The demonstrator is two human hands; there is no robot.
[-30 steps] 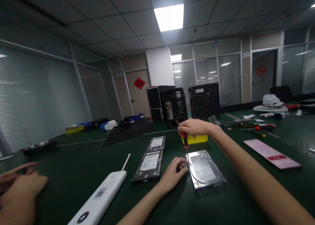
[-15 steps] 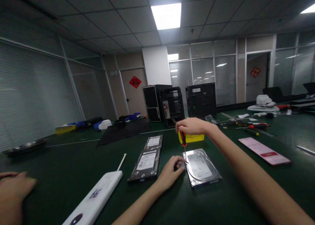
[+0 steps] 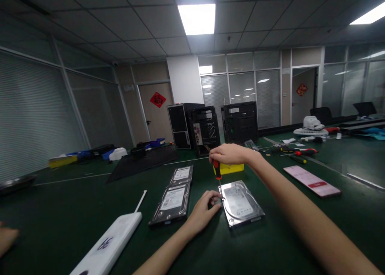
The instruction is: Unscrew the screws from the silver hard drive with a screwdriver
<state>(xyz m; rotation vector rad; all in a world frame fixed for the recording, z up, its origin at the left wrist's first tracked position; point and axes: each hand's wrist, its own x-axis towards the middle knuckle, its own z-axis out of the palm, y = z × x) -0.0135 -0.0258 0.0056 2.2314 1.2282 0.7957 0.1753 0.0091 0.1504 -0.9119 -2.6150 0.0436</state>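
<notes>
My right hand (image 3: 229, 154) is closed over the top of a red-handled screwdriver (image 3: 217, 170) that stands upright, its tip at the near left corner of a silver hard drive (image 3: 240, 203) lying on the green table (image 3: 75, 211). Pressed against that same corner, my left hand (image 3: 203, 213) has its fingers curled around the drive's left edge. Two more hard drives (image 3: 173, 200) (image 3: 182, 174) lie label-up to the left of it. A small yellow box (image 3: 230, 168) sits just behind my right hand.
A white oblong device (image 3: 108, 243) with a thin white stick lies at the near left. Another person's hand (image 3: 6, 239) shows at the left edge. Black computer cases (image 3: 207, 128) stand at the back. A pink card (image 3: 311, 180) and tools (image 3: 297, 152) lie to the right.
The view has swung right, so everything sits further left in frame. The other person's hands have nearly left the picture. My hands stay on the screwdriver and the drive.
</notes>
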